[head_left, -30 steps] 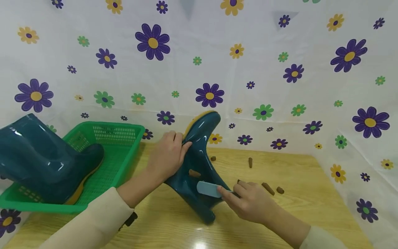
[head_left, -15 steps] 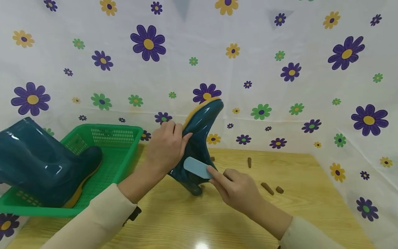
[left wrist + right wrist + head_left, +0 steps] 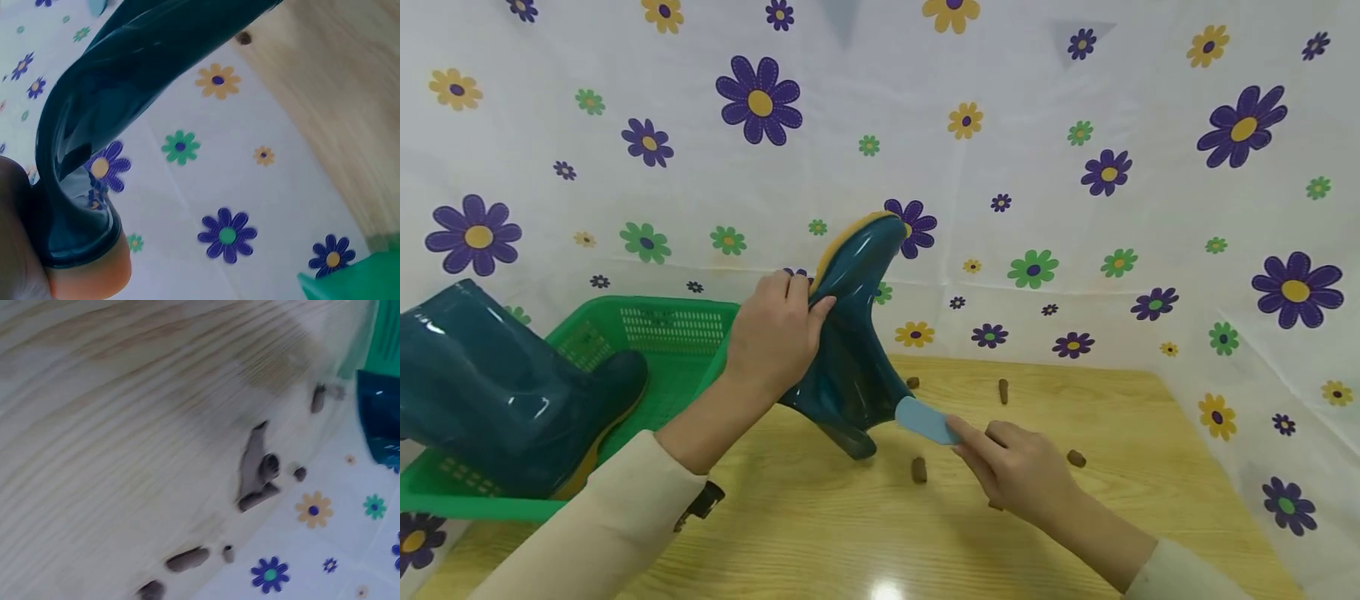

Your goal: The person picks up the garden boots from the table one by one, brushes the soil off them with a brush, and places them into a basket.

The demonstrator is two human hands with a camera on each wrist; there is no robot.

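Note:
My left hand [image 3: 778,329] grips a glossy teal rubber boot [image 3: 857,267] with a yellow sole, its toe tilted up and its shaft slanting down above the table. In the left wrist view the boot [image 3: 119,94] curves across the upper left, with part of the hand [image 3: 19,250] at the edge. My right hand [image 3: 1018,471] holds a flat light blue tool [image 3: 925,419] with a rounded end; it meets the shaft's lower right edge in view, and its underside is hidden. A brown lump [image 3: 919,469] lies on the table just below. The right wrist view shows no hand.
A green plastic basket [image 3: 677,400] stands at the left with another teal boot [image 3: 512,392] lying in it. More brown lumps [image 3: 1003,391] are scattered over the wooden table [image 3: 1075,533], seen closer as brown pieces [image 3: 253,462]. A flower-printed sheet [image 3: 962,167] rises behind.
The tool crossed leftward over the shaft, then moved back right to its edge. The boot rose and shifted left. A brown lump earlier on the boot is gone; one now lies beneath it.

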